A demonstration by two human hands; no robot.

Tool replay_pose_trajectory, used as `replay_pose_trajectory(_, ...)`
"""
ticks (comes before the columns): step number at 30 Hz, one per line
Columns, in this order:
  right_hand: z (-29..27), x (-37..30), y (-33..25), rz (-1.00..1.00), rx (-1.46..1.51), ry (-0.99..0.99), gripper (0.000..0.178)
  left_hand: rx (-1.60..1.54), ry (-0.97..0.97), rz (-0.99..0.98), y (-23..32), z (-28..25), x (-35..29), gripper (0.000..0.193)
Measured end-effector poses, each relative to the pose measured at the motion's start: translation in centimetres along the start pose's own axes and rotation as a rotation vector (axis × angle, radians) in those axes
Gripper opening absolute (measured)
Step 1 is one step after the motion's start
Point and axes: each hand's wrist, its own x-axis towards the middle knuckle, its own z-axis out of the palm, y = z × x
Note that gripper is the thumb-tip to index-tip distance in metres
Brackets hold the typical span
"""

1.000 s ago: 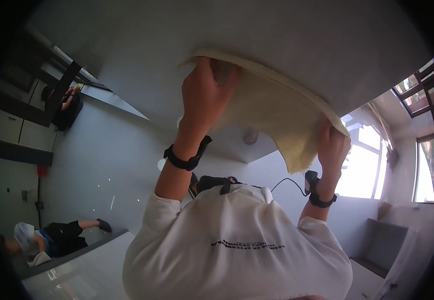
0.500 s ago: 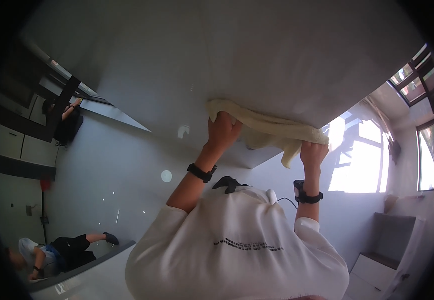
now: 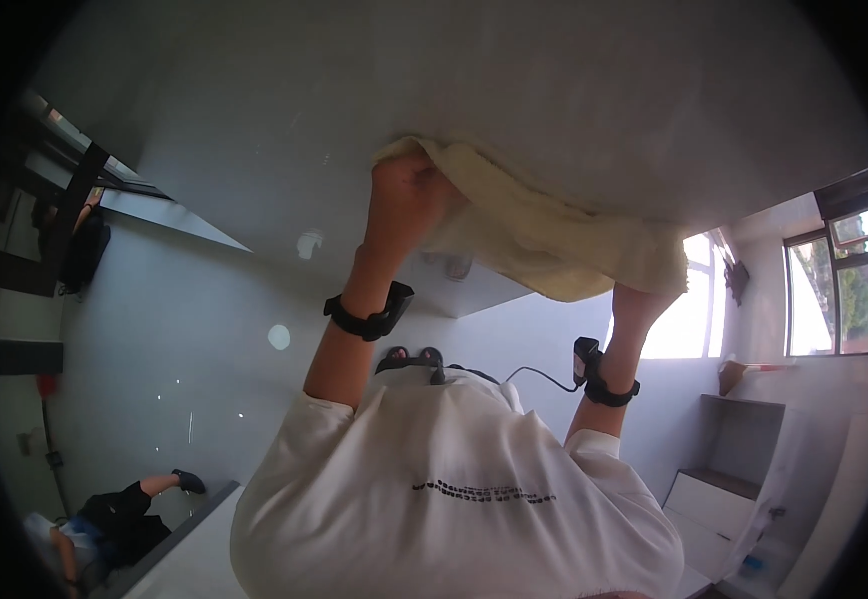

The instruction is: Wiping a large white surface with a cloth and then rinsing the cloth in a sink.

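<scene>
A pale yellow cloth [image 3: 544,235] stretches between my two hands over a large smooth grey surface [image 3: 514,90]. At its left end my left hand [image 3: 409,205] is closed on the cloth, with part of the fabric lying over the fingers. My right hand [image 3: 649,301] grips the right end, its fingers largely hidden under the fabric. The cloth's near edge sags in a loose fold between the hands, by the near edge of the surface. Each wrist wears a black strap with a small device.
Below the surface spreads a pale shiny floor [image 3: 224,290]. A person [image 3: 114,524] sits at the lower left; another in dark clothes [image 3: 84,250] is at the far left. A white and grey cabinet [image 3: 719,499] stands at the right, near a bright window [image 3: 839,290].
Both hands and the cloth have moved farther up over the grey surface, and the cloth is spread wider. My left hand has also shifted left. The view has shifted slightly.
</scene>
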Motion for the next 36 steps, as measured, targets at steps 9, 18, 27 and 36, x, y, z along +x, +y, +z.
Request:
replay_pose_trajectory(9,4.3,-6.9,2.5,0.105,0.211,-0.472,0.023,-0.010,-0.297,-0.332,-10.0,-0.3,-6.4,0.012)
replay_pose_trajectory(18,5.0,-8.1,0.0,0.168,0.167,-0.496,0.029,0.037,-0.119,-0.064,-6.4,-1.7,-4.6,0.015)
replay_pose_trajectory(27,5.6,-5.1,-0.5,-0.037,-0.075,-0.133,0.062,0.230,0.078,0.423,-2.2,-1.3,-1.1,0.016)
replay_pose_trajectory(36,6.9,-11.1,3.4,-0.156,-0.166,-0.193,0.053,0.585,-0.240,0.049,-14.1,-2.0,-7.9,0.020)
